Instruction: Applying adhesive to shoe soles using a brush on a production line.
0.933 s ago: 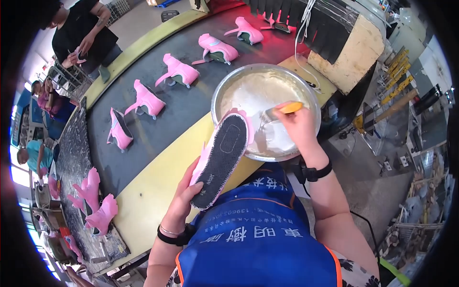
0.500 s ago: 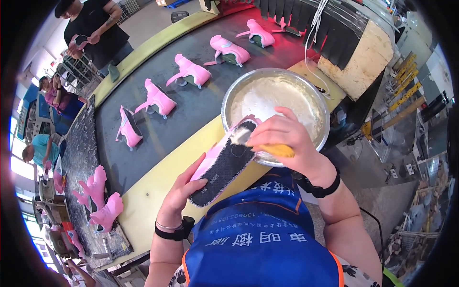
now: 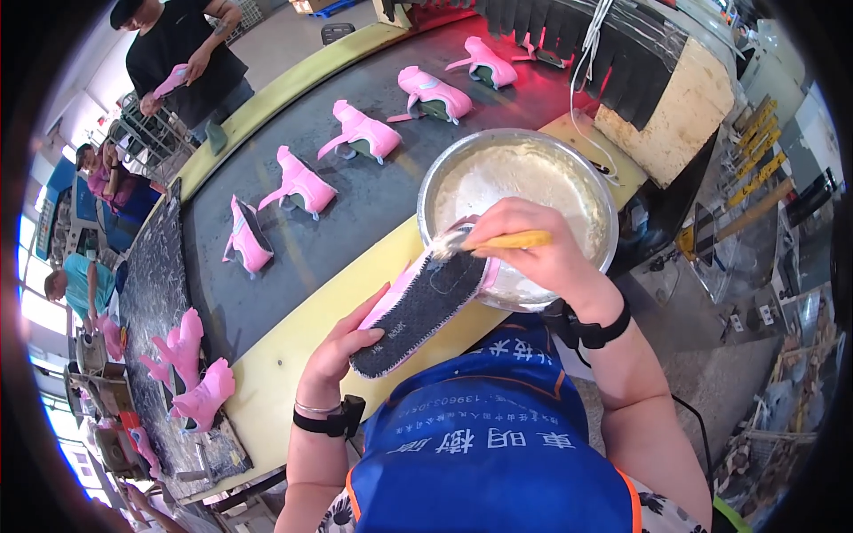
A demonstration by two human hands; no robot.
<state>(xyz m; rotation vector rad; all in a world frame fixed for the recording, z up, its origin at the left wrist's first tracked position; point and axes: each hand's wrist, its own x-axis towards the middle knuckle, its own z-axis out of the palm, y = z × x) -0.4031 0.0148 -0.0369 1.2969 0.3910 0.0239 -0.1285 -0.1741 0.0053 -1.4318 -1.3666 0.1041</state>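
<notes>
My left hand point(image 3: 342, 345) is closed around the heel end of a pink shoe upper point(image 3: 410, 306), thumb on its black stitched bottom, which faces up. The toe end points away from me, over the near rim of a metal basin point(image 3: 426, 169) holding whitish paste. In my right hand point(image 3: 538, 244) is a brush with a yellow handle point(image 3: 520, 239). Its pale bristles point(image 3: 451, 242) touch the edge of the black bottom near the toe. A whitish wet patch shows there. My fingers partly hide the toe's right side.
Several pink shoe uppers point(image 3: 357, 131) lie in a row on the dark conveyor belt point(image 3: 355, 204), leading to a red-lit tunnel with black flaps point(image 3: 533, 31). More pink uppers point(image 3: 203, 391) stand on the left-hand table. Across the belt, a person point(image 3: 182, 62) holds another upper.
The brush has moved left and slightly up, from the middle of the toe area to its left edge. The person across the belt has lowered and turned the upper they hold.
</notes>
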